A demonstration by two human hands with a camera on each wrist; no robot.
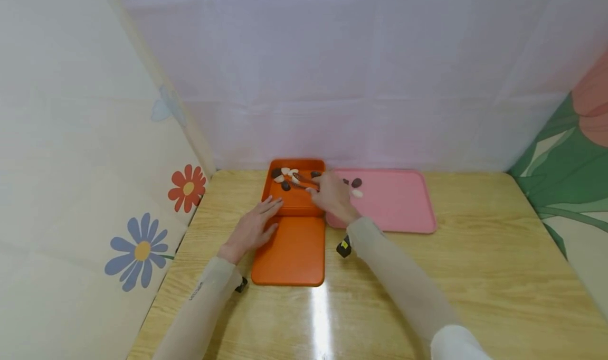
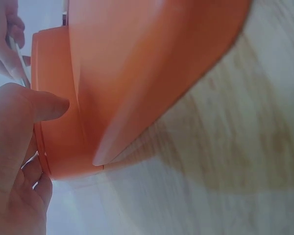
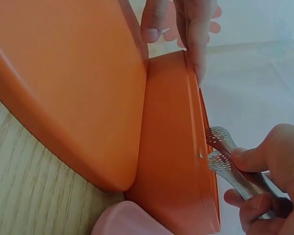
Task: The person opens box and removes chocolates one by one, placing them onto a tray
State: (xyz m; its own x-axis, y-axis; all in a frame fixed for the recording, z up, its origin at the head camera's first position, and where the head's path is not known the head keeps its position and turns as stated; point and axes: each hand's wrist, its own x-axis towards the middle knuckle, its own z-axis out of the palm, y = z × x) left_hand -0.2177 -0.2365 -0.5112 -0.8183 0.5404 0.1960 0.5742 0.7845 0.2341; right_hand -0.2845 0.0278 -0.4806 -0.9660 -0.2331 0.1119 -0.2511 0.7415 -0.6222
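Observation:
My right hand (image 1: 332, 193) holds metal tongs (image 3: 221, 165) with perforated ends, pinched between thumb and fingers. The tongs reach over the rim into an orange box (image 1: 299, 211), their two ends slightly apart around a white pebble-like piece in the head view. Several dark pieces (image 1: 286, 186) and white pieces (image 1: 279, 179) lie towards the box's left and back. At the box's front left corner rests my left hand (image 1: 250, 227), fingers extended over the rim and thumb near the front wall. The box's orange lid (image 1: 291, 254) lies flat in front of it.
A pink tray (image 1: 399, 204) stands right beside the box, bearing a dark piece (image 1: 357, 182) and a white piece (image 1: 358, 193) near my right wrist. Behind both is a pale cloth wall (image 1: 370, 85). The wooden table (image 1: 475, 275) extends in front and to the right.

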